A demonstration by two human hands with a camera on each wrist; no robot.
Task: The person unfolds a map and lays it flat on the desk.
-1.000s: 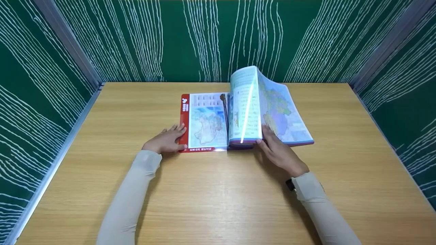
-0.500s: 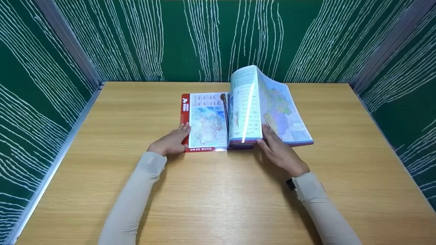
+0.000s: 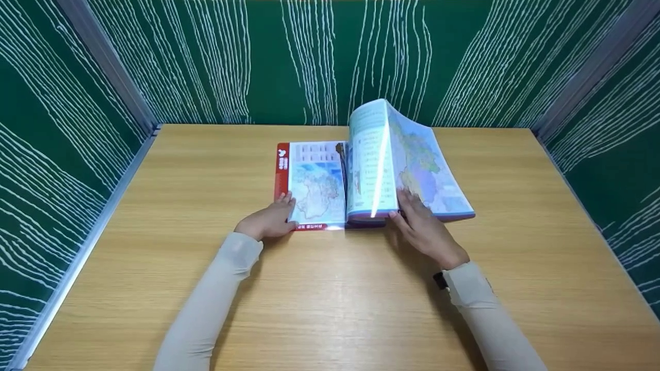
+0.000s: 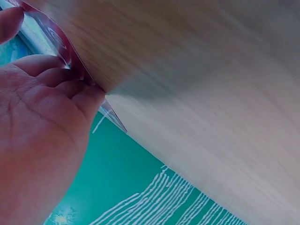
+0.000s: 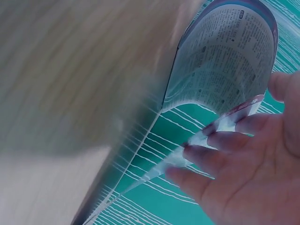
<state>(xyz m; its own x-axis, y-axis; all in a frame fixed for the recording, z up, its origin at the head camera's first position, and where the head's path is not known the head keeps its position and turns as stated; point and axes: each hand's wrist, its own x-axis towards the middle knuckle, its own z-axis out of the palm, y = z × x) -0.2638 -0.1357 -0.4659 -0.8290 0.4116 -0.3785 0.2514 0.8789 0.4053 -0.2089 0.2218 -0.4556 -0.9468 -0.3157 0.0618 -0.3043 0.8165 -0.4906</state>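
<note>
A glossy atlas [image 3: 372, 159] with coloured maps lies opened near the back of the table. Its left side is a flat map sheet [image 3: 315, 188] with a red border; the thicker pages on the right bulge up in a curve. My left hand [image 3: 268, 219] rests on the lower left corner, fingertips over the red border. In the left wrist view its bent fingers lie along the border's edge. My right hand [image 3: 425, 232] holds the raised pages at their lower edge, thumb toward the text page and fingers on the map page. The right wrist view shows printed text [image 5: 220, 56] inside the curve.
A light wooden table [image 3: 319, 299] carries the atlas. Green panels [image 3: 289, 67] with wavy white lines stand at the back and both sides, joined by grey metal posts [image 3: 111, 62]. A dark watch [image 3: 441, 281] sits on the right wrist.
My left hand has slid rightward along the red border and now covers more of the lower left corner. The right hand and the raised pages have hardly moved.
</note>
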